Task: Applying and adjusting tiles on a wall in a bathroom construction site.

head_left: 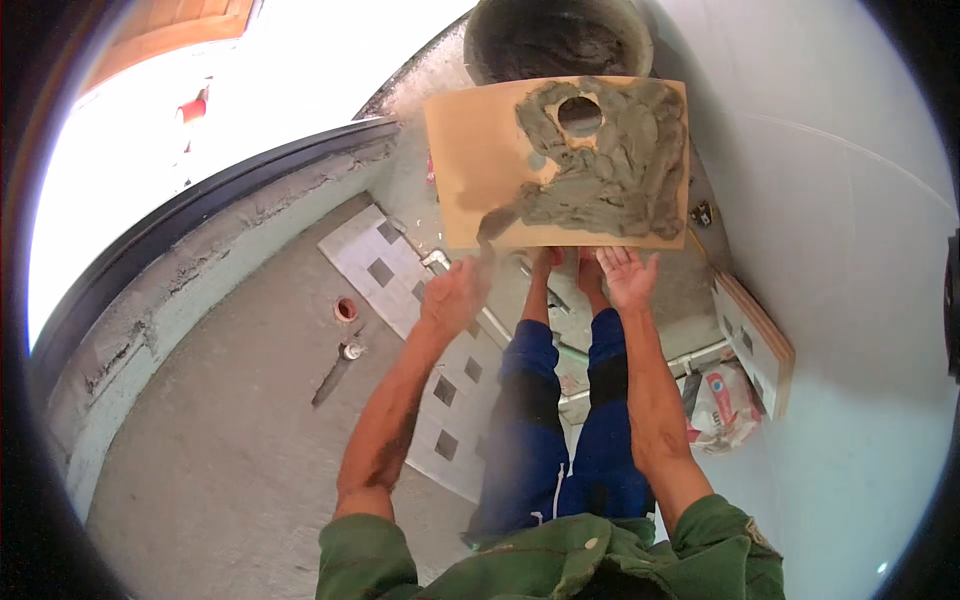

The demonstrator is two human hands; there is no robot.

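Observation:
A tan rectangular tile (pixel 470 170) with a round hole lies in front of me, grey mortar (pixel 610 190) spread over its right part and around the hole. Closed round a tool at the tile's near left corner is my left hand (pixel 455 297). The tool looks like a small trowel (pixel 496 222), its mortar-coated blade blurred against the tile. My right hand (pixel 628 280) is palm up at the near edge, fingers stretched out against the tile. Whether it bears the tile's weight cannot be seen.
A round tub (pixel 640 45) of dark mortar stands beyond the tile. White panels with grey squares (pixel 447 390) lie at left; more tiles (pixel 765 350) lean on the right wall beside a bag (pixel 722 405). A pipe opening (pixel 345 309) and a dark-bladed tool (pixel 335 375) are on the floor.

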